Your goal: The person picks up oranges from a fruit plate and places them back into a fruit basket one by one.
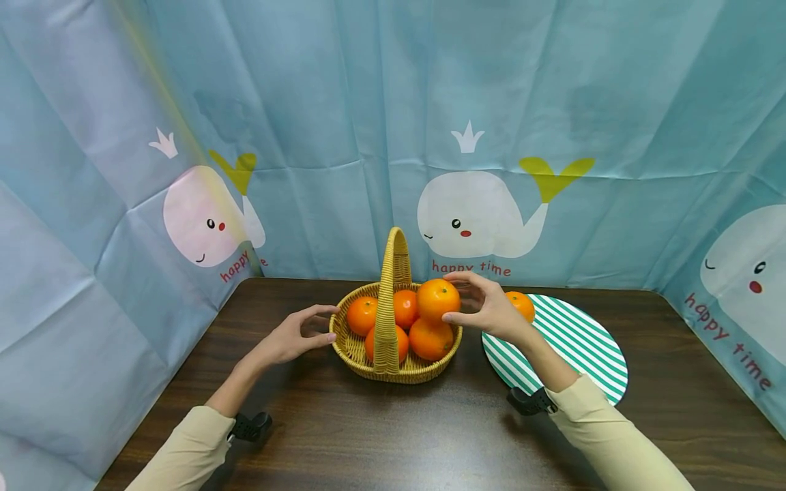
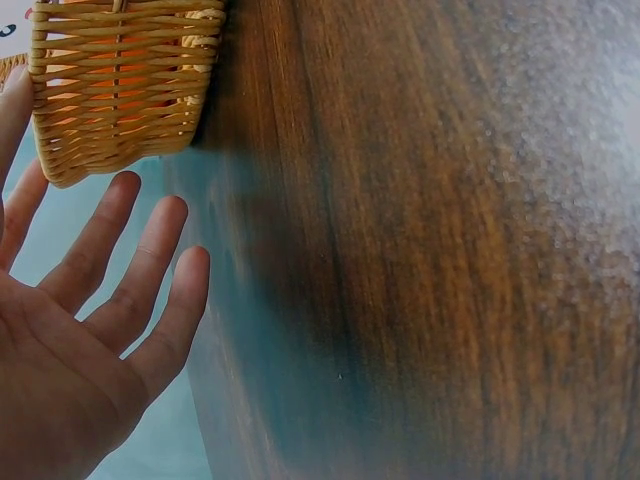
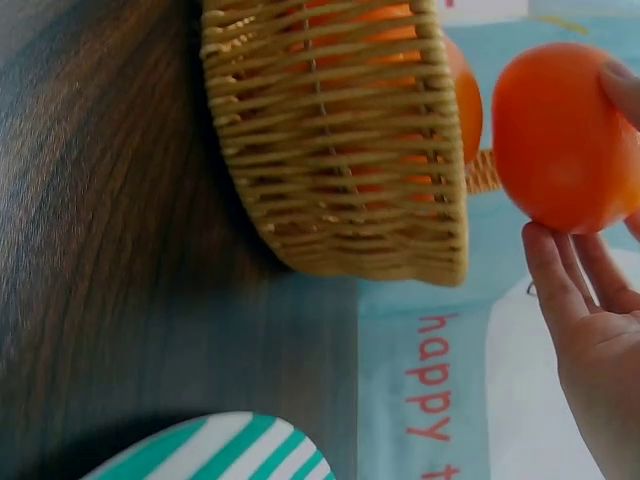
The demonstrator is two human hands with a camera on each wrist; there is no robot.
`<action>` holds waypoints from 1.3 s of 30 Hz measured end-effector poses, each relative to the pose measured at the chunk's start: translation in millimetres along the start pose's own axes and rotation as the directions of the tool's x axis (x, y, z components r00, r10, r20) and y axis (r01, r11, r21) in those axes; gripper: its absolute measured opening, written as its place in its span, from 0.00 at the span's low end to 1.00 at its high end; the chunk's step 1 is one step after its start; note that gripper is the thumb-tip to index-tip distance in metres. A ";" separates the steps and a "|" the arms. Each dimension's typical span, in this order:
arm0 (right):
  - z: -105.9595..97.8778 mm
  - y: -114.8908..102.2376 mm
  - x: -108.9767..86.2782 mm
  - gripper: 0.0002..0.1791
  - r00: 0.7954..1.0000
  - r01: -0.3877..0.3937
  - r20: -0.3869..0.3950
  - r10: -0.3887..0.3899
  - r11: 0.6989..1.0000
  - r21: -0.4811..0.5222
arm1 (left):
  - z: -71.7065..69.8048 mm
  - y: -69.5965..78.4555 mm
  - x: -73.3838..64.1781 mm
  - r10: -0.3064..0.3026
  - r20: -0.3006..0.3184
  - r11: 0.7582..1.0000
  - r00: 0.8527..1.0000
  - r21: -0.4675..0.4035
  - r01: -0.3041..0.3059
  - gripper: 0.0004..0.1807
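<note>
A yellow wicker basket [image 1: 359, 370] with a tall arched handle stands on the table, several oranges [image 1: 431, 340] inside it. Over its right side, my right hand [image 1: 488, 310] holds another orange [image 1: 439, 300] between thumb and fingertips. The right wrist view shows that orange [image 3: 560, 140] raised above the rim, with fingertips against its underside. At the basket's left end is my left hand [image 1: 295, 334], its thumb and fingertips right at the rim. Spread, relaxed fingers of that hand [image 2: 90, 310] appear beside the woven wall in the left wrist view.
To the right lies a round green-and-white striped mat [image 1: 577, 341], with one orange [image 1: 520, 305] at its far left, partly behind my right hand. A blue curtain [image 1: 331, 136] with whale prints hangs behind the dark wooden table [image 1: 368, 436].
</note>
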State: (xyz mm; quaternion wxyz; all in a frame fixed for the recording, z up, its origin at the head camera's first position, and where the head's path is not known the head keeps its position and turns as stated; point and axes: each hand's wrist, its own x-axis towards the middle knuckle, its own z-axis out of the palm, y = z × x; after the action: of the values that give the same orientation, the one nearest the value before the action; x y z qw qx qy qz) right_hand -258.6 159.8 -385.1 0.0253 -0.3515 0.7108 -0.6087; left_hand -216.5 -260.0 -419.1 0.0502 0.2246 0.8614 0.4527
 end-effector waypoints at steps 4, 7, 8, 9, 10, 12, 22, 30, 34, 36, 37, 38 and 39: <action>5.5 0.2 3.1 0.35 1.000 -0.004 -0.001 0.004 1.000 -0.004 | -0.1 -0.4 0.4 0.007 0.001 1.000 1.000 0.001 -0.007 0.29; 9.9 -0.2 5.4 0.35 1.000 -0.010 -0.004 0.010 1.000 0.010 | -0.2 -0.8 0.5 0.012 0.001 1.000 1.000 0.003 -0.012 0.29; 11.3 0.0 6.0 0.35 1.000 -0.012 -0.006 0.012 1.000 0.013 | -0.3 -1.0 0.5 0.012 0.000 1.000 1.000 0.004 -0.012 0.29; 12.8 0.3 6.7 0.35 1.000 -0.013 -0.007 0.013 1.000 0.014 | -0.3 -1.1 0.5 0.012 -0.001 1.000 1.000 0.004 -0.012 0.29; 14.4 0.7 7.5 0.35 1.000 -0.011 -0.008 0.012 1.000 0.015 | -0.3 -1.2 0.5 0.012 -0.001 1.000 1.000 0.004 -0.012 0.29; 17.3 2.3 8.9 0.35 1.000 -0.003 -0.010 0.004 1.000 0.017 | -0.1 -1.4 0.3 0.009 -0.002 1.000 1.000 0.003 -0.009 0.29; 27.0 3.9 16.8 0.33 1.000 0.018 0.012 -0.019 0.999 0.048 | -0.3 -1.2 0.7 0.008 -0.004 1.000 1.000 0.009 -0.008 0.29; 33.1 8.7 22.4 0.33 0.999 0.025 0.024 -0.027 0.998 0.058 | -1.0 -2.0 0.3 0.005 -0.002 1.000 1.000 0.006 -0.005 0.29; 34.8 10.4 23.6 0.33 0.999 0.023 0.030 -0.025 0.998 0.059 | -0.7 -2.9 0.7 0.001 0.001 1.000 1.000 -0.001 -0.001 0.29; 34.6 10.6 23.5 0.32 0.999 0.026 0.031 -0.029 0.997 0.066 | -0.6 -3.3 1.1 -0.002 0.003 1.000 1.000 -0.009 0.002 0.29; 34.0 10.5 23.2 0.32 0.999 0.029 0.029 -0.032 0.997 0.069 | -0.6 -3.3 1.3 -0.002 0.004 1.000 1.000 -0.010 0.002 0.29; 33.0 10.1 22.9 0.31 0.999 0.032 0.026 -0.034 0.997 0.074 | -0.6 -3.3 1.4 -0.003 0.004 1.000 1.000 -0.011 0.004 0.29; 31.7 9.7 22.3 0.30 0.999 0.034 0.022 -0.036 0.996 0.079 | -0.7 -3.1 1.6 -0.003 0.003 1.000 1.000 -0.010 0.003 0.29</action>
State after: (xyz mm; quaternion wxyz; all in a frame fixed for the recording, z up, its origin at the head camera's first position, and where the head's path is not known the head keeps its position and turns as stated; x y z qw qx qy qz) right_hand -265.2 121.2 -393.1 0.0366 -0.3697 0.6796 -0.6326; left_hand -219.1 -261.4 -420.9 0.0534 0.2237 0.8594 0.4566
